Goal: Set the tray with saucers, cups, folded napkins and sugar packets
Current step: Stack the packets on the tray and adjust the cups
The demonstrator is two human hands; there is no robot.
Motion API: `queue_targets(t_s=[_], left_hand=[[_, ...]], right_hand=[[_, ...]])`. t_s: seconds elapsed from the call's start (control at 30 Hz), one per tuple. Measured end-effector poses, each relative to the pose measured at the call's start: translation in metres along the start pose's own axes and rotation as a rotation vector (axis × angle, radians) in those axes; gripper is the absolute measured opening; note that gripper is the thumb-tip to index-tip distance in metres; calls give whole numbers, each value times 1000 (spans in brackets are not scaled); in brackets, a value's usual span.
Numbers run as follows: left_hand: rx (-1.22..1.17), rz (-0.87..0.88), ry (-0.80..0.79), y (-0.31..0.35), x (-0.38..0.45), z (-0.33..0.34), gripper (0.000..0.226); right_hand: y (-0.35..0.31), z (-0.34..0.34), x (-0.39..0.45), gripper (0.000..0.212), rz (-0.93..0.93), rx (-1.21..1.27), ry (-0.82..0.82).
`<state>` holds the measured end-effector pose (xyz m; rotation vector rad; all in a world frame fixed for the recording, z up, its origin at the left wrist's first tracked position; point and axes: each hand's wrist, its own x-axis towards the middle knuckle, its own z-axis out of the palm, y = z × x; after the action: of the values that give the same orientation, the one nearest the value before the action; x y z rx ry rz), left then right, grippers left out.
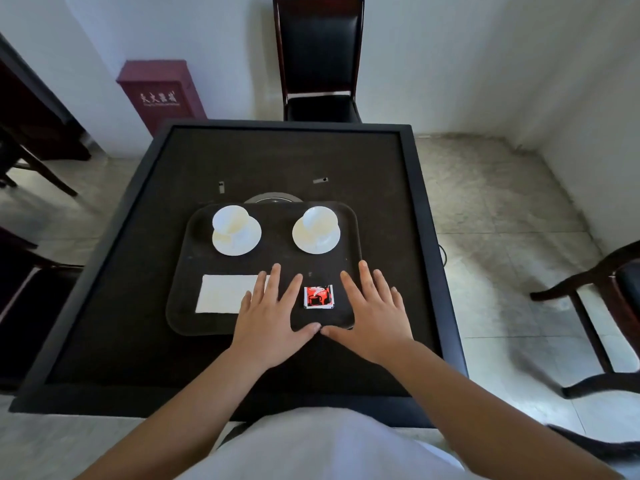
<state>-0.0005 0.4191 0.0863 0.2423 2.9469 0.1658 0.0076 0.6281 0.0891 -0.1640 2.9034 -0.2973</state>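
A black square table [114,306] stands in a plain room with a dark tray [277,265] on it. At the far side of the tray sit 2 white cups on saucers, one left [236,230] and one right [316,230]. The napkin [221,293] lies at the tray's near left, long side running left to right. The sugar packet [319,297] lies at the tray's near middle, between both hands. The left hand [268,317] and right hand [372,313] are flat, fingers spread, holding nothing. Both look equally near the packet.

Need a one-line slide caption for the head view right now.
Open left hand and right hand rest on a black plastic tray holding two white cups on saucers, a folded white napkin, one red sugar packet.
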Motion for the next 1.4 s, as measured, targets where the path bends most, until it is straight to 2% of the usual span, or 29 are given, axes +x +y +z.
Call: queue_targets(t_s=[0.33,0.47,0.73,1.1,1.27,1.4], left_hand=[[-24,-68,40,7,-10,-1,100],[-38,-96,39,-6,-10,-9,99],[-58,-136,37,-83,15,-26,92],[-88,-44,-11,-220,77,-36,88],[-118,61,-62,-245,116,-33,86],[-158,94,-31,-243,144,-28,84]], right_hand=[[2,-5,1,110,-85,42,6],[-8,1,17,104,-107,30,11],[-68,11,64,97,-138,-7,23],[-176,20,138,92,-11,24,-133],[-201,26,173,89,86,58,-153],[-207,26,203,86,107,47,-142]])
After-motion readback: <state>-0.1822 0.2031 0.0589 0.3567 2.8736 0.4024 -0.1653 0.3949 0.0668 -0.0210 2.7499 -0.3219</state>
